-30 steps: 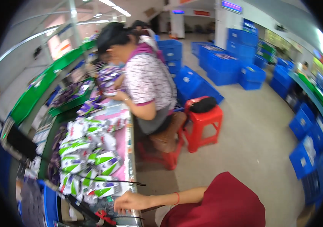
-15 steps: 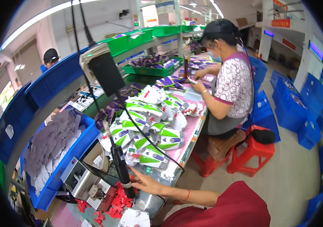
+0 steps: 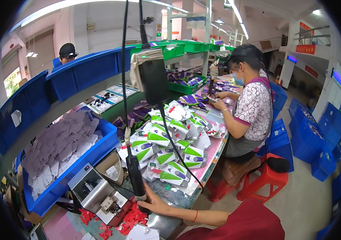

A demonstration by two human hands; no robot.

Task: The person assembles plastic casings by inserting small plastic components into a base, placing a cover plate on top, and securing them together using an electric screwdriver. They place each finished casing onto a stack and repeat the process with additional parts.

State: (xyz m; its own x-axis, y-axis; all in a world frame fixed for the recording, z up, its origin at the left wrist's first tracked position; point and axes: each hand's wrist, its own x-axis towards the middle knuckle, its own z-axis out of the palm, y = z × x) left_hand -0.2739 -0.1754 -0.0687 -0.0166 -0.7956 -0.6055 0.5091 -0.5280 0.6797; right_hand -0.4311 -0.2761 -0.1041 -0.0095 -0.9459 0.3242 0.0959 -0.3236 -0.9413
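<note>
My right hand (image 3: 154,201) is closed around the lower end of a black electric screwdriver (image 3: 135,176) hanging upright on its cord. The tip of the screwdriver is hidden behind the hand. Just below it, at the lower edge, lies a flat white plastic part (image 3: 143,232). Small red plastic pieces (image 3: 134,218) are heaped on the table beside the hand. Beyond the hand rises a pile of white, green and purple plastic shells (image 3: 170,154). My left hand does not show.
A small metal machine (image 3: 104,200) stands left of the screwdriver, beside a blue bin (image 3: 108,130) of grey and white flat pieces. A black box (image 3: 154,78) hangs overhead on cables. One co-worker (image 3: 252,94) sits at the bench farther along; another person (image 3: 67,52) is behind blue bins.
The fingers of my right hand, partly stretched out before, are now wrapped round the screwdriver. The whole view has shifted, so the bench appears farther right.
</note>
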